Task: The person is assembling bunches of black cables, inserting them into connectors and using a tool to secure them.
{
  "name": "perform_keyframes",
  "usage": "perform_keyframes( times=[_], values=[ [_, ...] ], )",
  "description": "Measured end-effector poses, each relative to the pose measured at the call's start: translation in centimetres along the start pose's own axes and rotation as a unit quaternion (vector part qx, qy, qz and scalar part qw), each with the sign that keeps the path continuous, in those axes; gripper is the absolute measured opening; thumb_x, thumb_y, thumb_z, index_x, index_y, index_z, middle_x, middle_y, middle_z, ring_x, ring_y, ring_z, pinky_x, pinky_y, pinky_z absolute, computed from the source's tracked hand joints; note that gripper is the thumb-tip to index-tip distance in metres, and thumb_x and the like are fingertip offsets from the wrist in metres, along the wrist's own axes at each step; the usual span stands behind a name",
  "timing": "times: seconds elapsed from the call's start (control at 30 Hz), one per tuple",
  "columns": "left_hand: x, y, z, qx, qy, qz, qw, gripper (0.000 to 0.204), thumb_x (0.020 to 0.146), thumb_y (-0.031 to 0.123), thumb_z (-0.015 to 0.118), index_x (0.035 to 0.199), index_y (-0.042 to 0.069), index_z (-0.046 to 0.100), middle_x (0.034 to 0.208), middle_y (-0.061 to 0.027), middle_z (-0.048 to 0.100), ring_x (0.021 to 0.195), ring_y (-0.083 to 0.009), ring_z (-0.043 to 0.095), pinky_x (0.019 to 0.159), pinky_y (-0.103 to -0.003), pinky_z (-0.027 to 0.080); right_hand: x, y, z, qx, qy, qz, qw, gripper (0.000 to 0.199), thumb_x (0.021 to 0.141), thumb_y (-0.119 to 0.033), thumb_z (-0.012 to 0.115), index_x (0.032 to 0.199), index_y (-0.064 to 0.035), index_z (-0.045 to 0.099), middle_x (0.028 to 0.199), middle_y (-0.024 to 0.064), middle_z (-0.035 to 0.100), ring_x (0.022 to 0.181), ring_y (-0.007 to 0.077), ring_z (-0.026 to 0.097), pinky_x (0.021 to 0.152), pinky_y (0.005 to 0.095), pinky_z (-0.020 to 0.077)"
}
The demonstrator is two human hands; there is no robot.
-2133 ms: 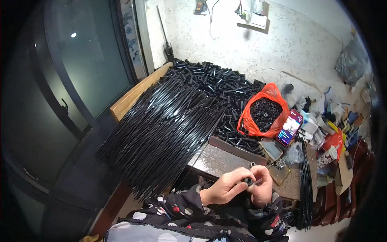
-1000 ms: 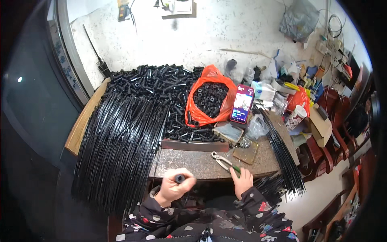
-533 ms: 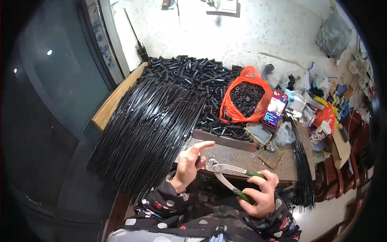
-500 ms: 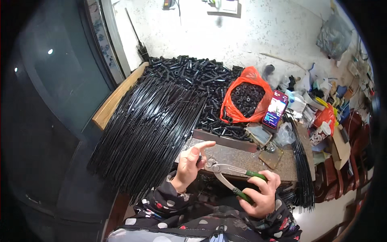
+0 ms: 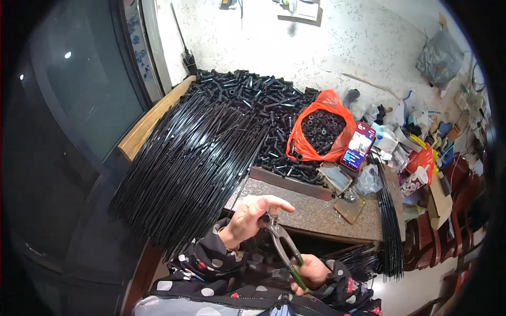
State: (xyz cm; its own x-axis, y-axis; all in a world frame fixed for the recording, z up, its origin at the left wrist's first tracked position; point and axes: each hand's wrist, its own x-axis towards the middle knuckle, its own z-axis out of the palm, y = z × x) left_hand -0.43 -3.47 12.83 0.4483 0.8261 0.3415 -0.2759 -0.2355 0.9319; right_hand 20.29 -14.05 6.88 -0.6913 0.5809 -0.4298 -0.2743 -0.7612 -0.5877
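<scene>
While the left hand [image 5: 252,215] pinches a small dark piece between thumb and fingertips, with its forefinger stretched out straight, the steel pliers with green-sleeved handles [image 5: 282,245] meet that piece with their nose just under the fingers. The right hand [image 5: 311,272] is wrapped closed around the green grips, low and close to the person's body, over the spotted dark sleeves.

Doing this well seems to call for keeping the pinching fingertips clear of the pliers' nose, holding the piece steady, and squeezing evenly rather than jerking.

Beyond the hands lies the brown stone-topped workbench [image 5: 316,213], and further out a wide sheaf of long thin black rods [image 5: 190,163] fans over its left edge. Behind that sits a heap of short black tube pieces [image 5: 253,95], an orange plastic bag filled with more black parts [image 5: 320,129], and a lit phone [image 5: 359,147] propped just beside it.

What the pinched piece actually is cannot be made out: it is tiny, dark and half covered by fingers. Whether the pliers already bite on it is unclear too.
</scene>
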Motion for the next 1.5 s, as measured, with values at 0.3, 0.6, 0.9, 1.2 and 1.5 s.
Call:
perform_keyframes(
  times=[0.3, 0.6, 0.9, 1.2, 1.5],
  values=[
    [-0.6, -1.4, -1.3, -0.042, 0.084, 0.043, 0.995, 0.054, 0.078, 0.044, 0.059, 0.09, -0.009, 0.06, 0.061, -0.0021, 0.057, 0.047, -0.0008, 0.04, 0.041, -0.016, 0.025, -0.5, -5.9, 0.8, -0.729, 0.27, -0.444, 0.446, 0.05, 0.06, -0.011, 0.068, 0.107, -0.0031, 0.051, 0.085, 0.0148, 0.058, 0.069, 0.0319, 0.056, 0.062, 0.0352, 0.0458],
    [1.7, -1.4, 1.3, 0.094, 0.032, 0.112, 0.989, 0.045, 0.064, 0.028, 0.076, 0.089, -0.005, 0.058, 0.058, 0.005, 0.045, 0.053, -0.0022, 0.039, 0.051, -0.017, 0.03, -0.5, -4.6, 0.9, -0.444, 0.132, -0.119, 0.878, 0.061, 0.066, -0.006, 0.069, 0.12, -0.0009, 0.039, 0.08, 0.0081, 0.059, 0.063, 0.012, 0.057, 0.056, 0.0238, 0.0448],
    [1.5, -1.3, 0.1, 0.03, -0.034, 0.071, 0.996, 0.058, 0.054, 0.028, 0.083, 0.096, -0.003, 0.059, 0.065, 0.0064, 0.048, 0.055, -0.0009, 0.038, 0.049, -0.016, 0.028, -3.0, -4.0, 0.1, -0.241, 0.061, -0.076, 0.966, 0.024, 0.082, -0.014, 0.057, 0.098, 0.0029, 0.053, 0.069, 0.0119, 0.06, 0.055, 0.0184, 0.059, 0.048, 0.0264, 0.0441],
    [0.7, -2.0, 0.0, 0.074, -0.006, 0.066, 0.995, 0.052, 0.054, 0.019, 0.083, 0.095, -0.002, 0.059, 0.067, 0.0037, 0.051, 0.055, -0.0011, 0.041, 0.049, -0.016, 0.029, -0.3, -4.2, -0.3, -0.668, 0.297, -0.502, 0.463, 0.051, 0.061, -0.003, 0.064, 0.108, 0.0008, 0.043, 0.077, 0.0143, 0.054, 0.064, 0.0248, 0.055, 0.059, 0.0323, 0.0452],
    [0.6, -1.5, 1.0, 0.079, 0.013, 0.097, 0.992, 0.035, 0.062, 0.01, 0.077, 0.09, -0.002, 0.06, 0.057, 0.0071, 0.046, 0.051, 0.0003, 0.037, 0.045, -0.016, 0.026, -0.8, -2.9, 1.3, -0.359, 0.043, -0.162, 0.918, 0.045, 0.087, -0.009, 0.045, 0.129, -0.0008, 0.029, 0.092, 0.0082, 0.058, 0.076, 0.014, 0.057, 0.07, 0.027, 0.0458]
  ],
)
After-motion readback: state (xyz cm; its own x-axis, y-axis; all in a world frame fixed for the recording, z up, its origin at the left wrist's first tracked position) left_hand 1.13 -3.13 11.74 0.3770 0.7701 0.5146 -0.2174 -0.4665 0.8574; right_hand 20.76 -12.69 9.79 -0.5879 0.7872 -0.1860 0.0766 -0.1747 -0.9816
